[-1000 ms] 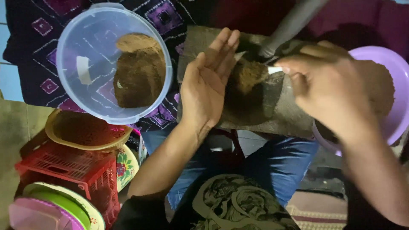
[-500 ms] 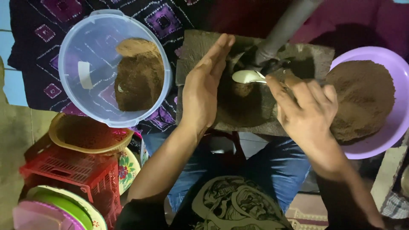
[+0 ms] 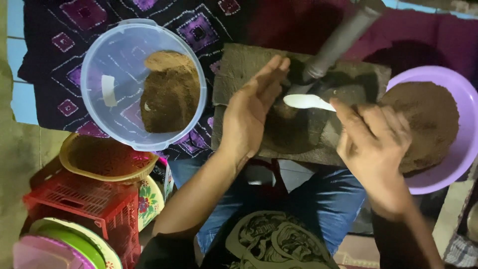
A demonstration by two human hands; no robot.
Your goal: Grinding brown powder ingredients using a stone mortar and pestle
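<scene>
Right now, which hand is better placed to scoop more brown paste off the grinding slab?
Probably the right hand: it holds the white spoon with its bowl over the paste on the stone slab. The left hand is open, edge-on against the slab, holding nothing.

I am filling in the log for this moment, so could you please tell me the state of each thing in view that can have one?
Left hand: open, flat, edge on the grey stone slab.
Right hand: holding the white spoon, bowl over the slab.
Clear round plastic tub: lidless, partly filled with brown powder.
Purple round plastic bowl: heaped with brown powder.
Grey cylindrical roller: leaning on the slab.
</scene>
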